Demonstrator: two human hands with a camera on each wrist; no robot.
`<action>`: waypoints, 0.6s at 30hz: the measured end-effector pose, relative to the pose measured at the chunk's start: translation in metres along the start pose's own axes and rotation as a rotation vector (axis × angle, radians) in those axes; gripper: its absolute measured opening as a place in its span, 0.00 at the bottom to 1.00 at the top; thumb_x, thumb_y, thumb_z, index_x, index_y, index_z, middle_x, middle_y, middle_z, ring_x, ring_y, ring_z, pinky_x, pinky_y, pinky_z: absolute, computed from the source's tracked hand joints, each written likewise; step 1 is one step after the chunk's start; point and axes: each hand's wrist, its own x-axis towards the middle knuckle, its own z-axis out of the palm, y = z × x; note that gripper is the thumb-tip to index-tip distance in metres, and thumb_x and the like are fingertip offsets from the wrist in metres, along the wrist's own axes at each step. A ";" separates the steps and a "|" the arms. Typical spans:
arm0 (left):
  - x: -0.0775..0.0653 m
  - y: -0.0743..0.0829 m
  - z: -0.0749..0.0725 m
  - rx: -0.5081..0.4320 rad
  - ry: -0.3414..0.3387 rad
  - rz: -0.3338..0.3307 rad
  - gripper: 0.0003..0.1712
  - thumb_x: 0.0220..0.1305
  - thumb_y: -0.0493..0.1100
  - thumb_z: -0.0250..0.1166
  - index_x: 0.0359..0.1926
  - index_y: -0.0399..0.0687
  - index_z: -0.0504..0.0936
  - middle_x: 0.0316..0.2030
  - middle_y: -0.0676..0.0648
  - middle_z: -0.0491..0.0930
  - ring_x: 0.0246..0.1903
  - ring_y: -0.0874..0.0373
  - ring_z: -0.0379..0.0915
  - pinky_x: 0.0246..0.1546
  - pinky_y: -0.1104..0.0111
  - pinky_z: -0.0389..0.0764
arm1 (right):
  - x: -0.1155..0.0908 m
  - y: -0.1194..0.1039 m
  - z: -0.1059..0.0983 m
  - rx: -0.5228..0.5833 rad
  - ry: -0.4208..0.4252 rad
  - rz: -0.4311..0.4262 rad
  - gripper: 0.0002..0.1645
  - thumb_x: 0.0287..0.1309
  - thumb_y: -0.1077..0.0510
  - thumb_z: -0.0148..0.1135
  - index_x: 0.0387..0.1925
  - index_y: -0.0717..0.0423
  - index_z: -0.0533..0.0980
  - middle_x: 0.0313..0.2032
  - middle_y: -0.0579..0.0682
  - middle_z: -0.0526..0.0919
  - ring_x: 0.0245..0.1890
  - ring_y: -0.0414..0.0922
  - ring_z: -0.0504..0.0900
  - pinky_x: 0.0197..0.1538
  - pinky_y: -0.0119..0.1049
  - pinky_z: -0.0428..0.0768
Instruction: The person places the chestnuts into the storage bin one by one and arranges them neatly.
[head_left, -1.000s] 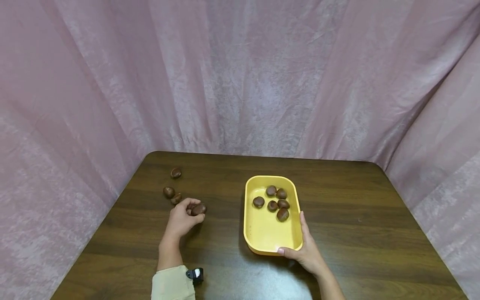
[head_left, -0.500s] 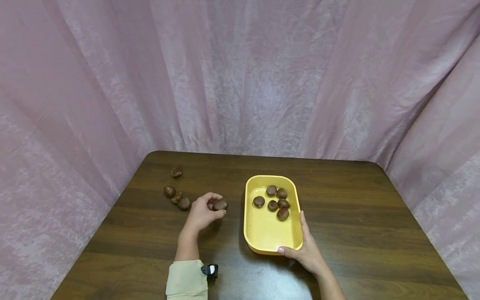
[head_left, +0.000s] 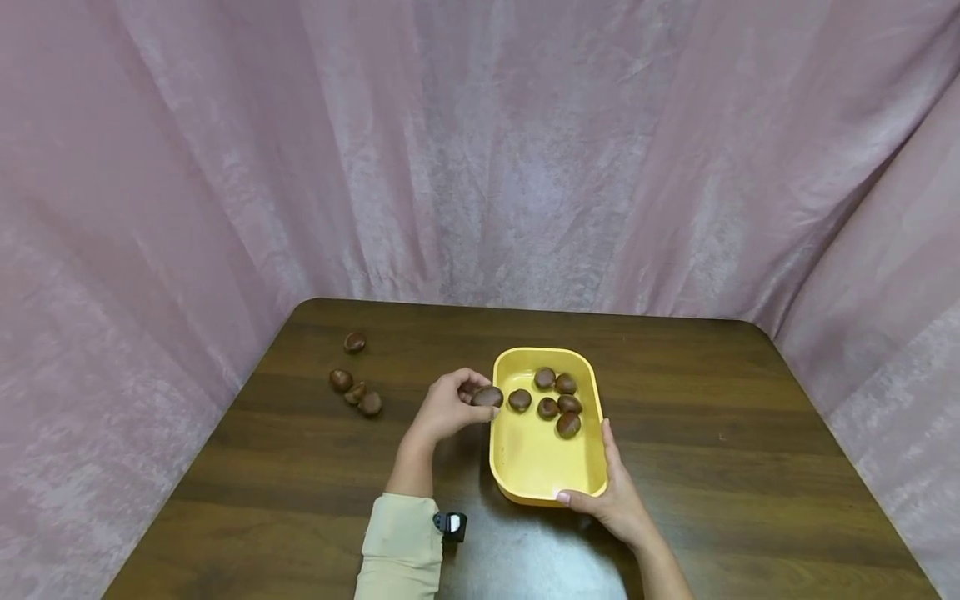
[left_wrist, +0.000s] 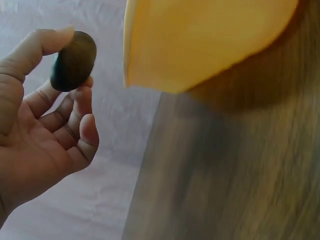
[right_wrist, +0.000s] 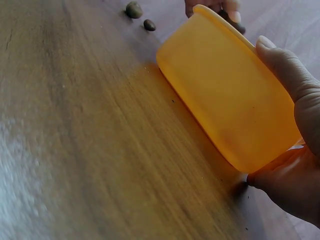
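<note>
My left hand (head_left: 450, 406) pinches a brown chestnut (head_left: 487, 397) between thumb and fingers, at the left rim of a yellow plastic box (head_left: 525, 467). In the left wrist view this chestnut (left_wrist: 75, 61) stands out against the curtain, beside the box wall (left_wrist: 200, 40). Several chestnuts (head_left: 568, 425) lie inside the box, mostly toward its far right part. The box's near right corner is gripped by my right hand (head_left: 618, 504), thumb on the front rim and fingers along the right side. The right wrist view shows the right thumb (right_wrist: 285, 65) on the rim.
Several loose chestnuts (head_left: 356, 393) lie on the left of the dark wooden table (head_left: 720, 433), one of them (head_left: 355, 342) farther back. A pink curtain (head_left: 525, 167) hangs behind the table and at its sides.
My left hand has carried the chestnut rightward from the group on the table to the box's left rim. My right hand and the box have stayed in place.
</note>
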 end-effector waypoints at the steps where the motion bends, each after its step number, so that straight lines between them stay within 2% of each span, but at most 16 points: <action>1: 0.002 0.002 0.002 -0.009 -0.019 -0.003 0.21 0.42 0.42 0.76 0.40 0.47 0.80 0.34 0.50 0.76 0.32 0.55 0.68 0.32 0.65 0.72 | 0.000 0.000 0.000 0.002 0.000 0.000 0.76 0.35 0.64 0.77 0.72 0.48 0.30 0.70 0.62 0.43 0.60 0.58 0.62 0.59 0.36 0.61; 5: 0.010 0.006 0.009 -0.016 -0.103 -0.021 0.21 0.42 0.41 0.77 0.39 0.46 0.80 0.35 0.50 0.76 0.32 0.56 0.69 0.32 0.66 0.73 | -0.001 0.000 -0.001 0.006 -0.004 -0.001 0.77 0.35 0.64 0.78 0.72 0.49 0.30 0.70 0.62 0.42 0.59 0.58 0.63 0.57 0.30 0.63; 12: 0.026 0.018 0.017 0.045 -0.240 -0.030 0.20 0.38 0.36 0.78 0.36 0.46 0.82 0.33 0.51 0.77 0.34 0.57 0.71 0.37 0.66 0.74 | -0.002 0.001 -0.004 0.020 -0.009 -0.012 0.76 0.36 0.65 0.77 0.72 0.49 0.29 0.69 0.64 0.43 0.55 0.60 0.67 0.55 0.36 0.68; 18: 0.040 0.032 0.023 0.113 -0.314 -0.022 0.18 0.38 0.37 0.78 0.34 0.47 0.83 0.32 0.52 0.78 0.36 0.58 0.72 0.38 0.67 0.74 | -0.002 0.000 -0.006 0.017 -0.006 -0.027 0.75 0.37 0.66 0.76 0.72 0.48 0.30 0.70 0.63 0.42 0.55 0.59 0.67 0.54 0.35 0.68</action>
